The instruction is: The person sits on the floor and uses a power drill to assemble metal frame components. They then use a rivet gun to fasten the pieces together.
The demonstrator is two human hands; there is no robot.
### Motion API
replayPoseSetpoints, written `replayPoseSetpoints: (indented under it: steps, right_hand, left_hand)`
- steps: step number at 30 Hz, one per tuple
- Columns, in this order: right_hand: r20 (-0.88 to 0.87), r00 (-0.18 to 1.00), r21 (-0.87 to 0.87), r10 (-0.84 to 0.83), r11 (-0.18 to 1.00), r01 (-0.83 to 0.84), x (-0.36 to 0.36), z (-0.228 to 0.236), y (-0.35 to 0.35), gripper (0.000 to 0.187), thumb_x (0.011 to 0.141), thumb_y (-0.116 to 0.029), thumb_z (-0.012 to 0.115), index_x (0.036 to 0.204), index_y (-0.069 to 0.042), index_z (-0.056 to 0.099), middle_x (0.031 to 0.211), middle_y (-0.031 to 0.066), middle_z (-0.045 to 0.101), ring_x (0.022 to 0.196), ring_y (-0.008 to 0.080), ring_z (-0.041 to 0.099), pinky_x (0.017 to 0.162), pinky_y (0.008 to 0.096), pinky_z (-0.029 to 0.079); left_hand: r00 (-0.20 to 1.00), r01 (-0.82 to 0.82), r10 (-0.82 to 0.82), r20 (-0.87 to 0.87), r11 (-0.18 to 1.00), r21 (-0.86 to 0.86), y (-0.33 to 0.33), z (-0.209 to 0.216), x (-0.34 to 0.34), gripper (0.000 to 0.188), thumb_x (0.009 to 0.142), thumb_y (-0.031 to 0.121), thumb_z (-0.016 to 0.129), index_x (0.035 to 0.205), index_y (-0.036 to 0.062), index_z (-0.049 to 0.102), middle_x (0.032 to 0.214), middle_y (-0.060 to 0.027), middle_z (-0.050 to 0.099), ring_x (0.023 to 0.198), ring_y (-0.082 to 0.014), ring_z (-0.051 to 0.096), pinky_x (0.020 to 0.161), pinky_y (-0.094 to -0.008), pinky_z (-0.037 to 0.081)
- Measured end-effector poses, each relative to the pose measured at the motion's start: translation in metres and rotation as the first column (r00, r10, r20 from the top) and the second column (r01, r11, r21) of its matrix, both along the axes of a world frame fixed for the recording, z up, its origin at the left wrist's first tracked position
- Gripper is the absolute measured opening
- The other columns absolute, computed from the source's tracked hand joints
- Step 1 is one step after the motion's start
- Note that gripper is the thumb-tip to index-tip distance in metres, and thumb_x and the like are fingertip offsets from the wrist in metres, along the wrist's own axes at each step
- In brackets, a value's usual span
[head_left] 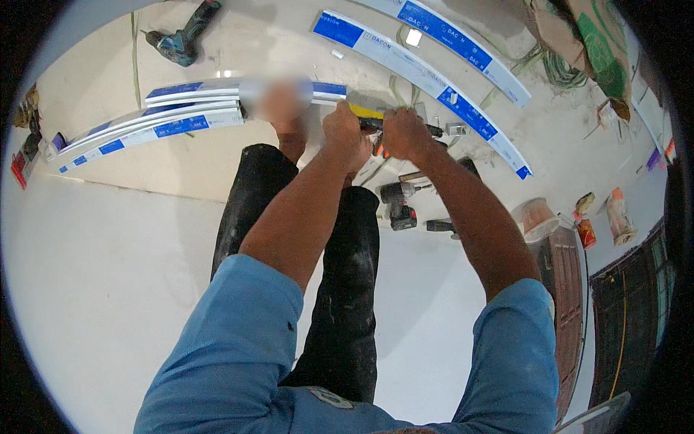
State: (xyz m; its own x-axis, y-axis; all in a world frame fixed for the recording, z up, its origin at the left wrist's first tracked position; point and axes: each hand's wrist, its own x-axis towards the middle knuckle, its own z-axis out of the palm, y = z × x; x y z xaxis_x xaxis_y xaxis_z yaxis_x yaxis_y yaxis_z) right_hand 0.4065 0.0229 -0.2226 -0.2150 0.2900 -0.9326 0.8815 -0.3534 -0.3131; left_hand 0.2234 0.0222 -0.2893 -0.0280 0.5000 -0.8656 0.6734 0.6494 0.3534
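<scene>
My left hand (343, 129) is closed near the right end of a white-and-blue strip (329, 89); its fingers hide what it grips. Beside it, my right hand (406, 134) is wrapped round a yellow-and-black tool (366, 111), whose exact kind I cannot tell. The tool's yellow part shows between the hands, and a dark end pokes out past my right knuckles. One bare foot (279, 108) of mine rests across the strips. My other foot is mostly hidden behind my left wrist, with something orange next to it.
Stacked strips (173, 129) lie at left, two more long strips (434, 83) at far right. A drill (181, 45) lies at far left, another drill (400, 205) right of my knees. A bucket (538, 219), coiled cord (564, 71) and brown-green sack (603, 50) stand or lie rightward.
</scene>
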Motion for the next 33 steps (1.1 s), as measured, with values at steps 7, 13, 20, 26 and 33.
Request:
replayPoseSetpoints:
  steps: [7,13,20,26,33]
  right_hand:
    - [0.057,0.996,0.349,-0.071,0.936,0.047,-0.004,-0.029,-0.04,0.034,0.096,-0.022,0.067,0.121,0.0,0.069,0.106,0.0255,0.077,0.107,0.0416,0.076,0.098,0.0566,0.058]
    - [0.066,0.994,0.369,-0.085,0.928,0.055,0.003,-0.049,-0.049,0.034,0.095,-0.026,0.064,0.122,-0.006,0.071,0.098,0.0227,0.079,0.096,0.0415,0.079,0.093,0.0557,0.06]
    - [0.269,0.959,0.634,-0.088,0.766,-0.108,0.001,-0.031,-0.063,0.026,0.101,-0.019,0.06,0.121,-0.007,0.072,0.106,0.0178,0.076,0.095,0.0393,0.078,0.088,0.058,0.062]
    - [0.168,0.976,0.306,-0.138,0.949,0.082,-0.014,0.017,-0.049,0.032,0.099,-0.013,0.063,0.125,0.006,0.067,0.106,0.0212,0.074,0.093,0.0346,0.078,0.078,0.0497,0.065]
    - [0.242,0.809,0.021,-0.535,0.837,0.547,-0.047,0.057,0.009,0.05,0.1,-0.015,0.065,0.142,0.011,0.058,0.123,0.0297,0.071,0.105,0.0379,0.079,0.086,0.0482,0.065]
  left_hand:
    - [0.756,0.643,-0.638,-0.147,0.766,-0.013,0.023,0.036,0.017,0.069,0.076,0.014,0.091,0.128,-0.0017,0.049,0.104,-0.0192,0.072,0.104,-0.0387,0.075,0.091,-0.0454,0.059]
    - [0.776,0.62,-0.606,-0.176,0.784,0.034,0.003,0.01,0.013,0.073,0.079,0.028,0.087,0.132,-0.0049,0.05,0.11,-0.0249,0.074,0.111,-0.0411,0.075,0.098,-0.0487,0.058]
    - [0.915,-0.38,0.393,0.092,0.915,-0.138,0.017,0.037,0.035,0.049,0.108,0.041,0.054,0.122,-0.0059,0.061,0.108,-0.0241,0.072,0.099,-0.0386,0.076,0.078,-0.0502,0.061]
    - [0.939,-0.33,0.335,0.075,0.941,-0.078,0.01,0.002,0.019,0.048,0.109,0.039,0.052,0.125,-0.0047,0.063,0.108,-0.0292,0.076,0.1,-0.0463,0.077,0.084,-0.051,0.062]
    - [0.779,-0.59,0.626,-0.035,0.714,-0.378,0.022,-0.016,0.0,0.05,0.105,0.041,0.063,0.124,-0.0062,0.066,0.11,-0.019,0.072,0.092,-0.0313,0.074,0.081,-0.0482,0.061]
